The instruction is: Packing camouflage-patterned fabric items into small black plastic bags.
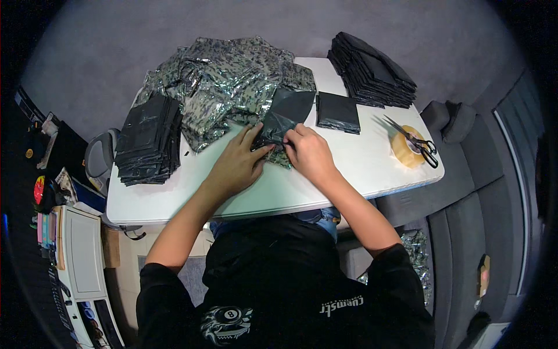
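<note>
A black plastic bag [293,107] lies on the white table in front of me. Part of a camouflage-patterned packet [280,159] in clear film shows at its near end, between my hands. My left hand [237,163] holds the bag's left side, its fingertips on the black plastic and its thumb at the near edge. With thumb and fingers my right hand [310,152] pinches the bag's near right edge. How far the packet reaches inside the bag is hidden. Just right of it lies a flat, folded black plastic packet [338,112].
A heap of camouflage packets [231,74] covers the table's far left. Stacks of black packets stand at left [148,135] and far right [370,72]. Scissors [409,139] rest across a roll of clear tape [407,152] at right. A grey sofa [453,174] adjoins the white table [370,161].
</note>
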A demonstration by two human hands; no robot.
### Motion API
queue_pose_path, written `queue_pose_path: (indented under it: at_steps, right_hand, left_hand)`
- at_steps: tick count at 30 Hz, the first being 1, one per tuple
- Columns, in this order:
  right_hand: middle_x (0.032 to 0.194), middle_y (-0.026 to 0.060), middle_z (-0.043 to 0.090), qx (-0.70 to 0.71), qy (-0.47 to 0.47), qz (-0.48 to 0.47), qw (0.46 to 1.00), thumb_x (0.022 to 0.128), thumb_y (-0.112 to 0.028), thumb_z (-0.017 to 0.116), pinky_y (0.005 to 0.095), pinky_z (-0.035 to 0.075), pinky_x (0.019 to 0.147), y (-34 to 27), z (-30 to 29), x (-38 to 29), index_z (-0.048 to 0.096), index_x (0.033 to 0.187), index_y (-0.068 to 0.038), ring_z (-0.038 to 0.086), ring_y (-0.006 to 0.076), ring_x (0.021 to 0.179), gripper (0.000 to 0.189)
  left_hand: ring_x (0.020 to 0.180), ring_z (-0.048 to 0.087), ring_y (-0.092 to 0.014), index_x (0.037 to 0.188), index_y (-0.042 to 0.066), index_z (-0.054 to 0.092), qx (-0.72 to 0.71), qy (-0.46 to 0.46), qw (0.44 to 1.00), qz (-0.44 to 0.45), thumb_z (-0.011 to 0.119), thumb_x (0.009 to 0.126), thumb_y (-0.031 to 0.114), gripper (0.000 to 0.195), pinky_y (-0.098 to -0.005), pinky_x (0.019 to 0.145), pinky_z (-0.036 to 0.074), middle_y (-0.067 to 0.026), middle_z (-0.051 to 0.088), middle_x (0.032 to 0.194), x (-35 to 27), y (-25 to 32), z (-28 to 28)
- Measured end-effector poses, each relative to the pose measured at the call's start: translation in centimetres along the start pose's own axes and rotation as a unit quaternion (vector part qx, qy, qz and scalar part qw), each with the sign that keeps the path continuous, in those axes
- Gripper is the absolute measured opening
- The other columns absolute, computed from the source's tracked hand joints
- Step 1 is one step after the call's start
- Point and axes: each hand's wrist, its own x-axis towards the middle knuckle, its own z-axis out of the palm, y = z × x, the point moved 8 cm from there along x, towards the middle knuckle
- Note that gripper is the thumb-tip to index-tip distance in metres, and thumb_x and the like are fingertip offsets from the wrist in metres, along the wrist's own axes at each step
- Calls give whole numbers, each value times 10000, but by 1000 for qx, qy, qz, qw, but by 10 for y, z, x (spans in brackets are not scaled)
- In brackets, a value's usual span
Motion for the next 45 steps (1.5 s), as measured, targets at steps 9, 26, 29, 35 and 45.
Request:
queue_pose_path:
  at_steps: [9,26,29,35,45]
  right_hand:
    - [959,87,712,223,-28,66,972,930,-81,806,321,574,777,4,-47,70,758,1118,-12,690,158,804,206]
    - [767,210,622,180,96,31,978,962,-88,694,503,520,677,-32,-47,49,605,828,25,650,442,724,196]
    - [815,217,613,184,90,8,979,965,-64,677,501,516,704,-42,-46,46,610,890,35,646,426,762,142]
    - [826,209,603,197,87,-48,975,955,-48,673,483,507,730,-57,-44,41,608,897,42,639,415,793,125]
    - [780,184,584,178,77,-72,978,910,-76,692,482,474,731,-63,-39,42,579,844,8,607,408,759,155]
  left_hand:
    - [1295,624,-378,1282,4,733,-45,-54,997,18,695,974,161,348,-478,1111,500,-188,668,1416,43,-10,-15]
    - [1146,653,-453,1203,-77,708,-245,101,948,-175,639,1027,78,244,-493,975,534,-246,617,1284,37,-1,-36]
    - [1157,645,-468,1224,-75,685,-182,87,967,-152,641,1007,49,253,-507,988,536,-264,604,1323,35,1,-32]
    - [1256,615,-484,1202,-71,703,-142,94,977,-127,682,964,72,278,-520,1059,522,-300,583,1415,36,1,-35]
    - [970,727,-410,1081,-27,704,-413,51,879,-232,692,966,174,232,-454,871,572,-186,733,1142,37,-25,11]
